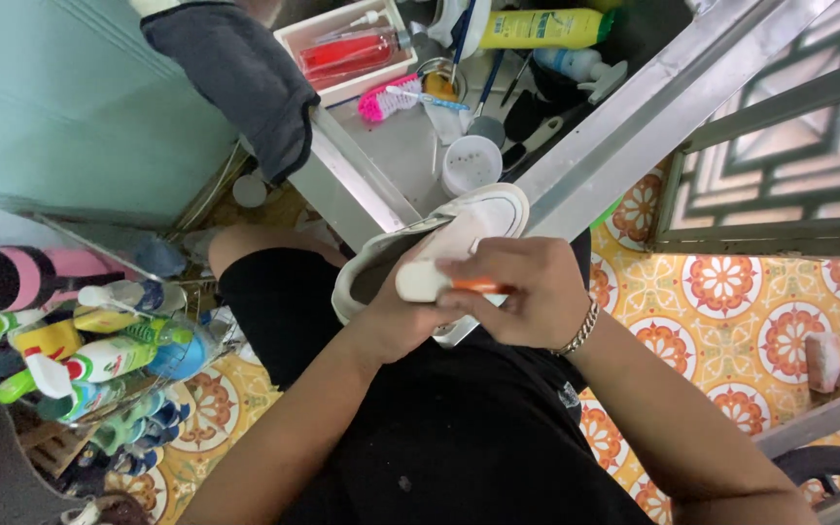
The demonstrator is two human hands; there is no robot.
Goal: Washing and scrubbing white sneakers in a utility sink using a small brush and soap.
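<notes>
Head view, looking straight down. Left hand (396,316) wrapped under and around a white sneaker (439,243), fingers clamped on its side, holding it above the lap with the toe pointing away toward a metal shelf edge (576,165). Right hand (527,292) closed on a small brush with an orange handle (473,287); white brush head (423,280) pressed against the shoe's opening, just beside the left thumb. Silver chain bracelet (580,331) on the right wrist. Black shorts (439,428) below both forearms.

Beyond the shoe, a grey shelf tray crowded with things: a white round cup (471,163), a pink scrubbing brush (388,100), a white box holding a red bottle (352,51), a yellow tube (542,27) lying flat at the far end. Dark grey cloth (245,83) draped over the left corner of the tray.

At far left, a wire rack (162,384) packed with spray and squeeze bottles (99,355) in green, yellow and white, plus a pink and black cylinder (31,277), possibly a hair dryer, too blurred to tell. Floor of orange-and-white patterned tiles (731,311) on the right.
</notes>
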